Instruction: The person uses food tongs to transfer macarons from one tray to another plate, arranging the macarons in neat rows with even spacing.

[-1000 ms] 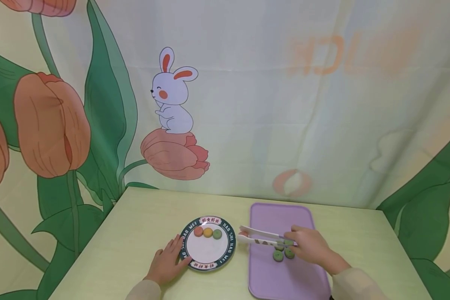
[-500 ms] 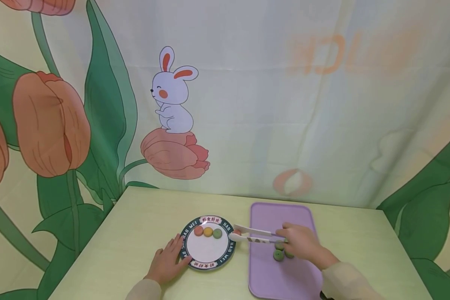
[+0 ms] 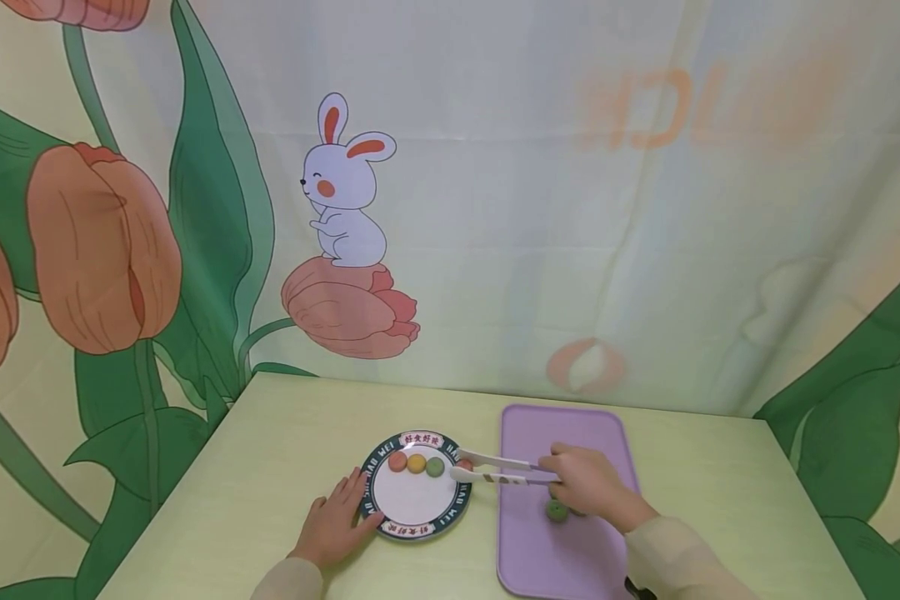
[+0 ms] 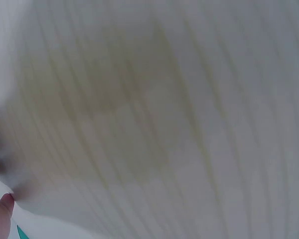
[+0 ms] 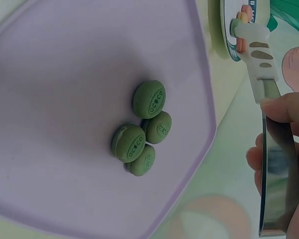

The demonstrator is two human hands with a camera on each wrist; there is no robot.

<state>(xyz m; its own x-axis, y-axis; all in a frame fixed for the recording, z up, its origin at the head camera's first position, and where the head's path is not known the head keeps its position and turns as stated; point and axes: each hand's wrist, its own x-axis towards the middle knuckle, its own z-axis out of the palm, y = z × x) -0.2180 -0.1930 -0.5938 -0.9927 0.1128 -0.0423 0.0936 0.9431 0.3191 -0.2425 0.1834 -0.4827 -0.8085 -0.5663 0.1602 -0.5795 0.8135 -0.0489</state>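
My right hand (image 3: pixel 587 481) grips a pair of tongs (image 3: pixel 513 480) with white tips. Between the tips sits a pink macaron (image 3: pixel 465 464), above the right rim of the round plate (image 3: pixel 412 502). A pink macaron (image 3: pixel 397 462), a yellow one (image 3: pixel 416 463) and a green one (image 3: pixel 435 467) lie in a row on that plate. At the plate's left edge rests my left hand (image 3: pixel 333 523), fingers straight, thumb on the rim. Several green macarons (image 5: pixel 149 99) lie on the purple tray (image 5: pixel 65 124), partly hidden by my right hand in the head view.
The purple tray stands right of the plate on a pale yellow table (image 3: pixel 285 433). Behind the table hangs a curtain (image 3: pixel 495 250) printed with tulips and a rabbit. Blurred pale fabric (image 4: pixel 164 124) fills most of the left wrist view.
My right hand has moved left, carrying the tongs and pink macaron from the gap beside the tray to over the plate's right rim. The left hand has stayed put.
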